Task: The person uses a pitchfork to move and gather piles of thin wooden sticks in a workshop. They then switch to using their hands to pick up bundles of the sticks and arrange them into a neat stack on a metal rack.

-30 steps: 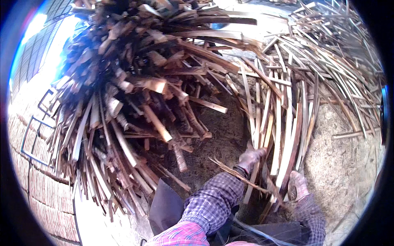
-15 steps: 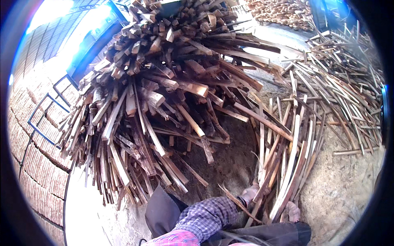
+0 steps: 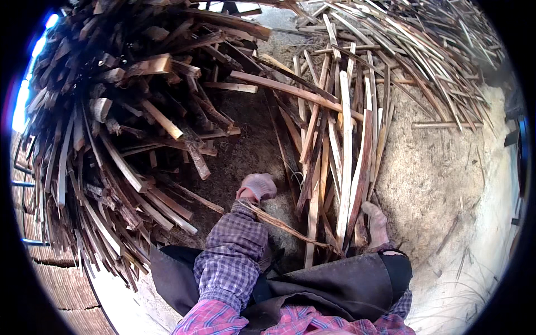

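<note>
My left hand (image 3: 258,186), in a pale knit glove, hovers over dark ground between the big wood pile and a loose bundle of long wooden sticks (image 3: 346,162). Its fingers look loosely bent, with nothing visible in them. A thin strip of bark (image 3: 285,226) slants from beside my left wrist to the bundle's near end. My right hand (image 3: 377,222), also gloved, rests along the bundle's right side near that end. Its fingers point away from me and appear stretched out against the outer sticks rather than wrapped around them.
A tall pile of split wood (image 3: 128,106) rises at the left, its ends jutting toward me. More thin sticks (image 3: 413,44) lie scattered at the far right. A single stick (image 3: 446,125) lies on the sandy ground. A dark apron (image 3: 335,282) covers my lap.
My left hand has come away from the bundle and moved left toward the big pile. My right hand remains beside the sticks. The view has tilted down and turned right.
</note>
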Demonstrator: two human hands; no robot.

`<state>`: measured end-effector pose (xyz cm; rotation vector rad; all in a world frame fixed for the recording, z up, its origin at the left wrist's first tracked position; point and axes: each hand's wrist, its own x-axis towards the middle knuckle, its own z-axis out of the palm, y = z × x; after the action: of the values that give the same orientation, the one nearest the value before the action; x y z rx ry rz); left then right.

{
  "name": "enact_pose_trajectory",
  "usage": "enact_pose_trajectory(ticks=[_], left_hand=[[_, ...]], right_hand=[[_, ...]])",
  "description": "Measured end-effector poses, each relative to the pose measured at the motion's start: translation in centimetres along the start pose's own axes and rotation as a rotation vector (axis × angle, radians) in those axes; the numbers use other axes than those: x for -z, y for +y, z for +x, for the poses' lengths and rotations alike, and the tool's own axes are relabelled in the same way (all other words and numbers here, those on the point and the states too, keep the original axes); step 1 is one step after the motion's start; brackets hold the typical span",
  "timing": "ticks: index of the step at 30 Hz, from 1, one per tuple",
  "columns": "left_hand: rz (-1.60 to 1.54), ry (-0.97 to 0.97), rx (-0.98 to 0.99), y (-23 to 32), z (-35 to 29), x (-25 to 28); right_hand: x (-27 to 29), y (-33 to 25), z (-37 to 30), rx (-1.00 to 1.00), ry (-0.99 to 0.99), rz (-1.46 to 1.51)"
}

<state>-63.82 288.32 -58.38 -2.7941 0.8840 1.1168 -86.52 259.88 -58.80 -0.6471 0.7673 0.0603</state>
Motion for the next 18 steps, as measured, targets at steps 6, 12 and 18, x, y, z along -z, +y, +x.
enact_pose_trajectory(ticks=[6, 12, 18], left_hand=[[-0.893, 0.074, -0.038, 2.7, -0.5, 4.2], [-1.141, 0.191, -0.362, 6.1, 3.6, 10.3], [-1.413, 0.312, 0.079, 7.9, 7.3, 14.2]], right_hand=[[-0.5, 0.7, 0.6, -0.024, -0.042, 0.077], [-0.4, 2.1, 1.9, 0.046, -0.024, 0.062], [5.8, 3.2, 5.5, 0.068, -0.189, -0.138]])
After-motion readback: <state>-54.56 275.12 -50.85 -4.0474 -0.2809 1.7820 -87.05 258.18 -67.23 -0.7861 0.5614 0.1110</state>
